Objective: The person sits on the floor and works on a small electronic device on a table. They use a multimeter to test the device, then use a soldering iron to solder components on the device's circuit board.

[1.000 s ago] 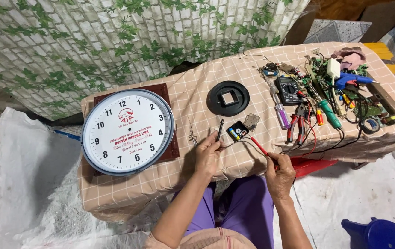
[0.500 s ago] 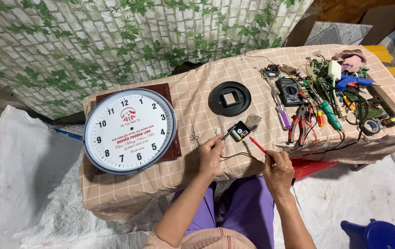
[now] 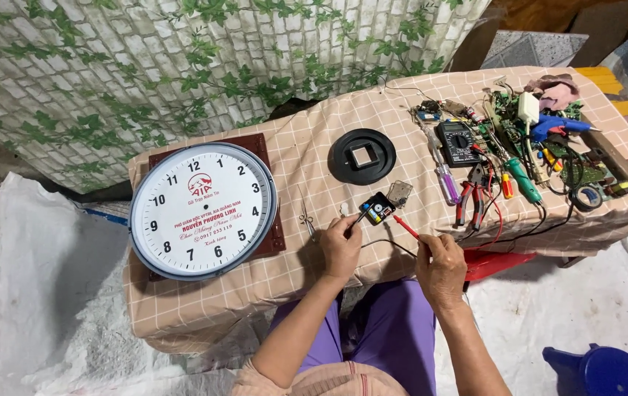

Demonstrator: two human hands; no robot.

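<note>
The left hand [image 3: 340, 248] pinches a black probe [image 3: 359, 217] between thumb and fingers, its tip touching the small black clock movement [image 3: 378, 209], which lies on the checked tablecloth [image 3: 307, 154] at about 3 o'clock from the big wall clock [image 3: 202, 210]. The right hand [image 3: 440, 265] pinches the red probe [image 3: 405, 226], which points at the movement from 4 o'clock. This little plastic box looks light, stiff and rather fragile, so I think it slides easily and is best held by its side edges.

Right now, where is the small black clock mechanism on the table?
In the head view, the small black clock mechanism lies near the table's front edge, just below the round black cover, between the probe tips from both hands.
</note>
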